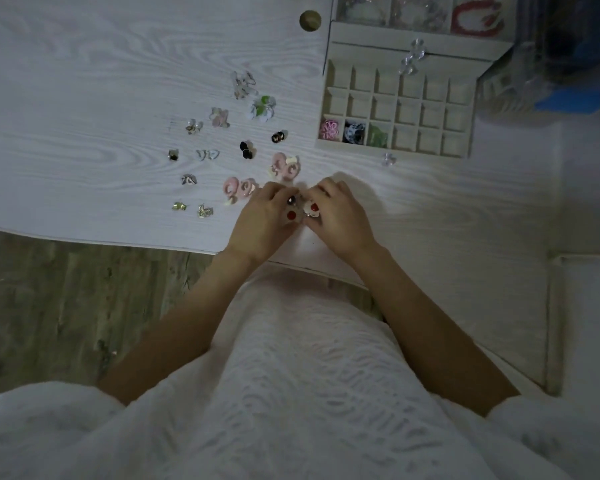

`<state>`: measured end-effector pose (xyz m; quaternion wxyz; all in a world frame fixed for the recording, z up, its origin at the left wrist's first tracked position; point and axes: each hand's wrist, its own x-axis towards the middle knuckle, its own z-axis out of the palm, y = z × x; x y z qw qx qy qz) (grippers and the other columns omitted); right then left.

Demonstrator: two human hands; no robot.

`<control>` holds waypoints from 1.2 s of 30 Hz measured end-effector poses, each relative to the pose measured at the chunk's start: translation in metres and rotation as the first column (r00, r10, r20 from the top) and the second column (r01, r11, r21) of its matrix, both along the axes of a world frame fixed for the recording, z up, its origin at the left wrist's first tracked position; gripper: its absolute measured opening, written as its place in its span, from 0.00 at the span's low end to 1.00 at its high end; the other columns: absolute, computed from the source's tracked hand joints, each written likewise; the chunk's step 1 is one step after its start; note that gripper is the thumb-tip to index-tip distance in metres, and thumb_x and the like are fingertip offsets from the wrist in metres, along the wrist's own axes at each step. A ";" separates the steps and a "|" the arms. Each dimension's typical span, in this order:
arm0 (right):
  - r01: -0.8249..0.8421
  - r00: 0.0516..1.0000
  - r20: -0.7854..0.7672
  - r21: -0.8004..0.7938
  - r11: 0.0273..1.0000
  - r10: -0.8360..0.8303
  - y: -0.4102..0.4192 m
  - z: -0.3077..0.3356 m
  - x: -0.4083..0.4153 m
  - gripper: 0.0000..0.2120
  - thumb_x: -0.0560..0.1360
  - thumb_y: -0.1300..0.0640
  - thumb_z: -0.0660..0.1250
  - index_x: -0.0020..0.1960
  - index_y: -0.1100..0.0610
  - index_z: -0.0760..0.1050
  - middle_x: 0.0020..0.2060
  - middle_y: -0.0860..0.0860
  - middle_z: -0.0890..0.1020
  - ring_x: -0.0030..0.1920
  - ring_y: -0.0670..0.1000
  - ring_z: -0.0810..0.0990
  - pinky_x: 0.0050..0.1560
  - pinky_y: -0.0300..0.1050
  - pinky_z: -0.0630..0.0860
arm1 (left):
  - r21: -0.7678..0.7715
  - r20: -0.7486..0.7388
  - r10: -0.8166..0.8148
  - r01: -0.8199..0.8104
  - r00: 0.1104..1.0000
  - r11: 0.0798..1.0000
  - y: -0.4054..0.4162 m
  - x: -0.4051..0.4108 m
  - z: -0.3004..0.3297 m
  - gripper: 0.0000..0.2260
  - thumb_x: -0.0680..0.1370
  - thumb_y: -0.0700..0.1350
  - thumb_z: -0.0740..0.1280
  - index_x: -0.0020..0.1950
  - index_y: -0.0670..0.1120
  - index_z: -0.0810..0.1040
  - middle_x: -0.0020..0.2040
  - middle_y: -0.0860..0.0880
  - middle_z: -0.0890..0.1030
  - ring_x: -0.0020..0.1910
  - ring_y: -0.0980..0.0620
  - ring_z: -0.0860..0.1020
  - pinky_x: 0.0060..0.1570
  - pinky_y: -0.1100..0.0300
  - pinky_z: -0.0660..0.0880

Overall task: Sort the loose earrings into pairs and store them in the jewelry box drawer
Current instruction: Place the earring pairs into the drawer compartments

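Several loose earrings lie scattered on the white table (84, 98): pink curled ones (238, 188), another pink pair (284, 166), black ones (246, 149), a green-and-white flower (263, 107). My left hand (264, 216) and my right hand (336, 213) meet near the table's front edge, fingers curled, pinching small earrings (303, 207) between them; their shape is mostly hidden. The pulled-out jewelry box drawer (395, 152) with many small compartments sits at the upper right. Its front-left cells hold a pink flower earring (328, 129), a dark one (354, 132) and a green one (377, 136).
The jewelry box's upper tray (420, 32) behind the drawer holds a red bracelet (478, 17) and clear pieces. A clear bead earring (388, 158) lies just in front of the drawer. A round brass knob (310, 20) sits at the back. The table edge runs close below my hands.
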<state>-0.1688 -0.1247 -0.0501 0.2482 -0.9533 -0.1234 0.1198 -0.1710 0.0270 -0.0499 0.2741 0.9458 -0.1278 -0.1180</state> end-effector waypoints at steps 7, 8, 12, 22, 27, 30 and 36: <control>0.124 0.991 0.033 0.077 0.989 -0.127 -0.024 -0.003 -0.009 0.11 0.72 0.63 0.66 0.54 0.62 0.77 0.49 0.58 0.77 0.50 0.57 0.74 0.48 0.49 0.74 | -0.008 -0.067 -0.001 0.000 0.998 1.000 0.002 0.008 0.000 0.13 0.68 0.36 0.72 0.51 0.40 0.78 0.49 0.40 0.75 0.43 0.43 0.76 0.41 0.55 0.74; 0.143 0.988 0.046 0.096 0.985 -0.148 -0.028 -0.002 -0.011 0.11 0.73 0.64 0.65 0.54 0.62 0.77 0.50 0.58 0.77 0.50 0.57 0.75 0.49 0.49 0.74 | -0.014 -0.069 -0.026 0.025 0.997 1.000 0.002 0.009 0.001 0.12 0.68 0.36 0.72 0.50 0.40 0.78 0.47 0.40 0.75 0.42 0.43 0.76 0.41 0.53 0.75; 0.201 0.973 0.099 0.096 0.975 -0.210 -0.039 -0.002 -0.016 0.11 0.73 0.67 0.62 0.53 0.62 0.79 0.49 0.56 0.81 0.49 0.57 0.77 0.45 0.50 0.76 | -0.014 -0.056 -0.078 0.077 0.995 0.997 0.003 0.014 0.002 0.09 0.69 0.37 0.72 0.48 0.39 0.78 0.45 0.40 0.77 0.40 0.43 0.77 0.39 0.56 0.74; 0.515 0.856 -0.136 0.300 0.803 -0.498 -0.058 0.011 -0.008 0.10 0.72 0.64 0.66 0.54 0.57 0.76 0.48 0.51 0.81 0.45 0.47 0.77 0.44 0.34 0.70 | -0.194 -0.154 0.032 -0.062 0.987 0.979 -0.027 0.031 0.019 0.13 0.73 0.47 0.71 0.55 0.45 0.76 0.42 0.51 0.77 0.39 0.54 0.76 0.40 0.68 0.68; 0.599 0.785 -0.115 0.391 0.698 -0.609 -0.084 0.018 0.017 0.10 0.73 0.63 0.68 0.55 0.60 0.77 0.49 0.55 0.80 0.44 0.47 0.78 0.42 0.25 0.73 | -0.287 -0.064 -0.033 0.013 0.997 0.958 -0.072 0.066 0.028 0.10 0.74 0.43 0.69 0.55 0.45 0.77 0.45 0.47 0.80 0.40 0.52 0.77 0.42 0.67 0.72; 0.620 0.754 -0.065 0.399 0.676 -0.654 -0.098 0.025 0.039 0.12 0.72 0.65 0.69 0.55 0.61 0.77 0.47 0.54 0.81 0.44 0.47 0.78 0.44 0.29 0.75 | -0.267 0.019 -0.083 0.085 0.996 0.960 -0.103 0.091 0.028 0.10 0.73 0.40 0.69 0.54 0.44 0.78 0.46 0.44 0.80 0.41 0.49 0.77 0.39 0.64 0.69; 0.626 0.752 -0.016 0.327 0.708 -0.659 -0.110 0.030 0.060 0.13 0.70 0.65 0.69 0.55 0.61 0.78 0.48 0.56 0.82 0.44 0.46 0.77 0.47 0.40 0.75 | -0.140 0.020 -0.137 0.138 0.990 0.980 -0.138 0.113 0.023 0.16 0.74 0.43 0.67 0.62 0.46 0.77 0.54 0.41 0.80 0.51 0.42 0.78 0.49 0.57 0.73</control>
